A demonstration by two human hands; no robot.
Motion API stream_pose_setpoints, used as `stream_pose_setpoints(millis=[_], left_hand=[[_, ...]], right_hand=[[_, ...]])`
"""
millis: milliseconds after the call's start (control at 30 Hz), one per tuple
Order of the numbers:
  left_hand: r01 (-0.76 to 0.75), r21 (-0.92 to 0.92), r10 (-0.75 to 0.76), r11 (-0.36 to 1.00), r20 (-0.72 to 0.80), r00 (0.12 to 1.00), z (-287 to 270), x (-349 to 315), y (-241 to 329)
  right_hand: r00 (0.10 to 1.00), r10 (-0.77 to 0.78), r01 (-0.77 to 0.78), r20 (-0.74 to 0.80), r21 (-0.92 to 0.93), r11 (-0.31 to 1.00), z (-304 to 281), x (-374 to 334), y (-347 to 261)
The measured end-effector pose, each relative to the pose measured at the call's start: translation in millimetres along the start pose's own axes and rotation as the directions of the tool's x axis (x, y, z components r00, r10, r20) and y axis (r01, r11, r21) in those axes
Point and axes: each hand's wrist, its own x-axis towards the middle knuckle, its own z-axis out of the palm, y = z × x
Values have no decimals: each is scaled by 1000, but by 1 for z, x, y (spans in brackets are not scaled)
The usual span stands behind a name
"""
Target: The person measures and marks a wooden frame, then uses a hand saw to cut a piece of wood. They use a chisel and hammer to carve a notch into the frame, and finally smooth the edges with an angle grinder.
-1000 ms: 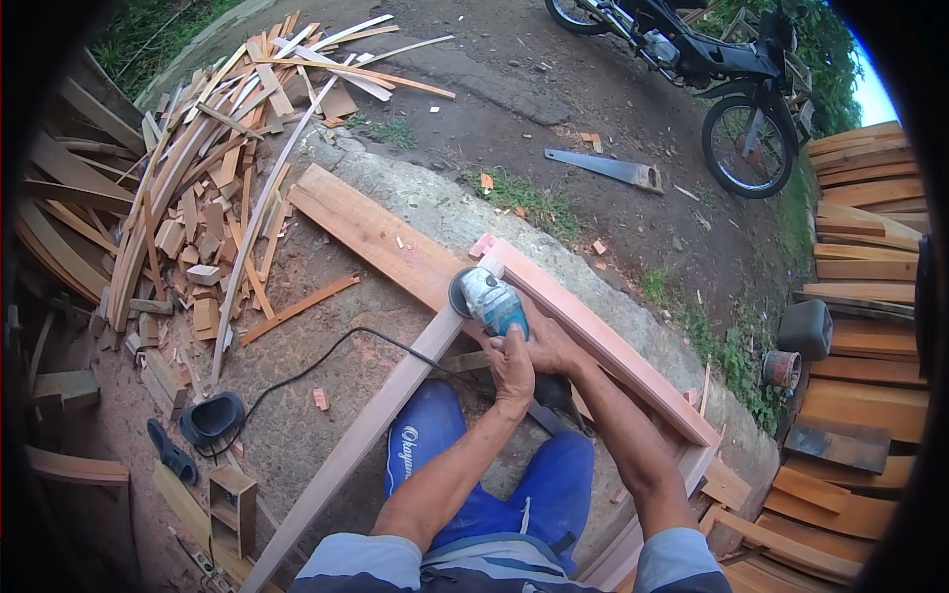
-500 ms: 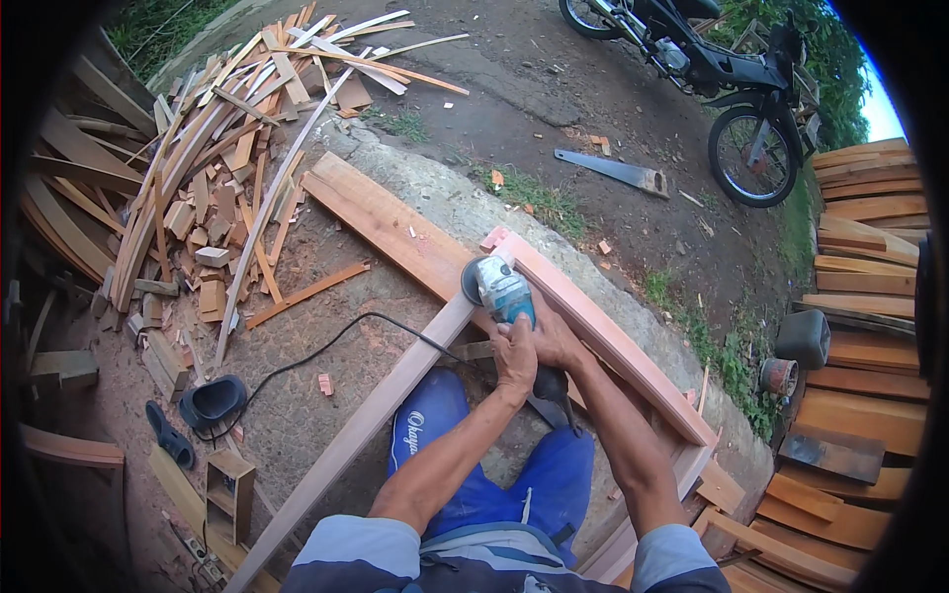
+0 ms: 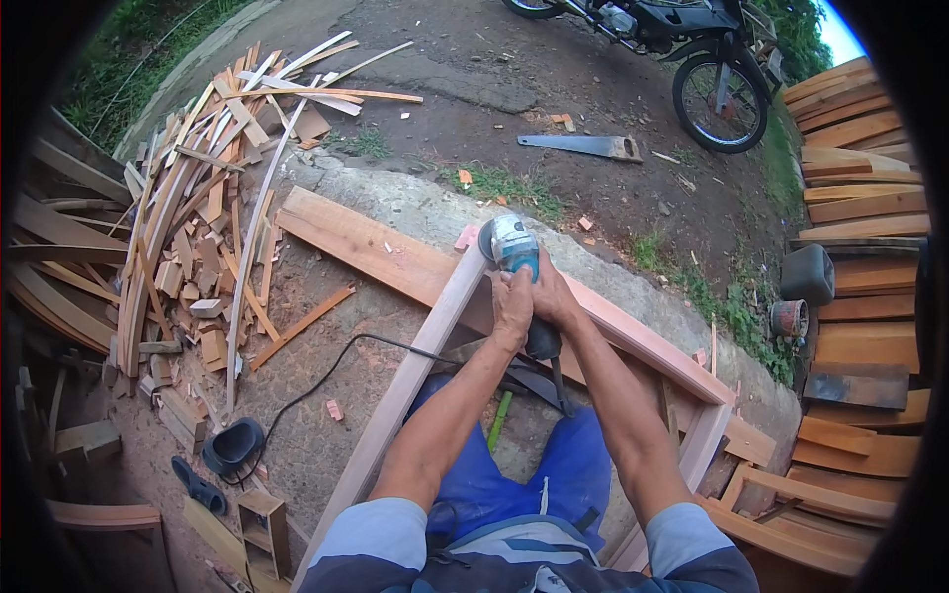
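Both my hands are closed around an angle grinder (image 3: 516,245) with a blue-and-silver body and a dark disc. My left hand (image 3: 511,308) wraps its near left side, and my right hand (image 3: 556,295) grips the right side of the body. The disc sits at the far corner of a pinkish wooden frame, by the end of its left rail (image 3: 407,371); whether it touches the wood I cannot tell. The right rail (image 3: 647,341) runs from that corner toward the near right. A brown plank (image 3: 361,237) lies under the corner.
A black cord (image 3: 326,381) loops left across the ground near slippers (image 3: 233,445) and a small wooden box (image 3: 262,529). Scrap wood (image 3: 203,237) is heaped far left. Beyond are a handsaw (image 3: 583,146) and a motorcycle (image 3: 722,99). Stacked boards (image 3: 860,287) line the right.
My hands have moved the grinder farther away, over the frame's far corner. My left leg has shifted, and a green stick now shows between my legs. The whole view has tilted slightly.
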Motion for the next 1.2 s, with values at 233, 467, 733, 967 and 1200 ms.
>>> stream_pose_setpoints(millis=[233,467,733,967,1200], left_hand=[[3,69,4,998,-95,995,-16,-6,-12],[64,209,-81,976,72,994,-7,2,-16],[27,203,-23,979,-21,999,-12,8,0],[-54,-34,42,998,-290,956,-49,-78,-29],[40,60,-33,997,-123,992,-24,-38,-20]], right_hand=[[998,-51,53,37,-69,996,5,-8,-8],[983,33,-30,-182,16,999,8,-14,14],[999,0,2,-42,42,999,11,4,-4],[916,-128,175,381,-92,980,34,-36,-3],[993,5,11,120,-136,991,16,-27,-6]])
